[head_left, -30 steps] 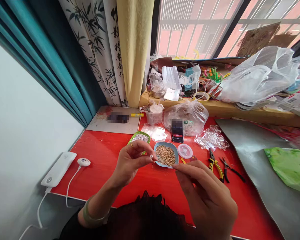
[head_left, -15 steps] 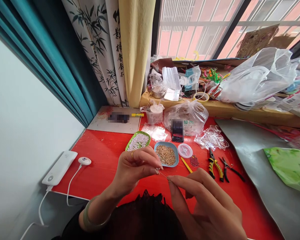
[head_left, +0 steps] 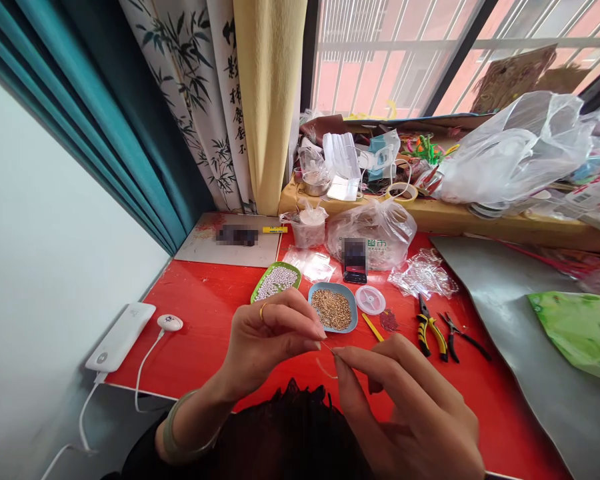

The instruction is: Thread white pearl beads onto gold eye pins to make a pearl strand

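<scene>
My left hand [head_left: 266, 333], with a ring and a pale bangle, pinches one part of a thin thread [head_left: 327, 345] between thumb and fingertips. The thumb and forefinger of my right hand [head_left: 405, 400] grip the same thread a short way to the right. A pale loose length of it curves below the fingertips; whether a bead is on it is too small to tell. Just beyond my hands stands a blue tray [head_left: 355, 313] of gold beads [head_left: 333, 309]. A green tray [head_left: 254, 291] holding pearly pale beads [head_left: 279, 280] sits behind my left hand, which partly covers it.
On the red table [head_left: 195, 313] lie a clear round lid [head_left: 371, 300], a yellow stick [head_left: 373, 327], yellow-black pliers [head_left: 431, 333] and smaller black pliers [head_left: 460, 337]. Behind are a phone [head_left: 355, 260] and plastic bags [head_left: 375, 233]. A white power bank [head_left: 120, 337] rests at the left edge.
A pale loop of thread now shows below my fingertips. My right hand has shifted slightly left, and both hands keep their pinch.
</scene>
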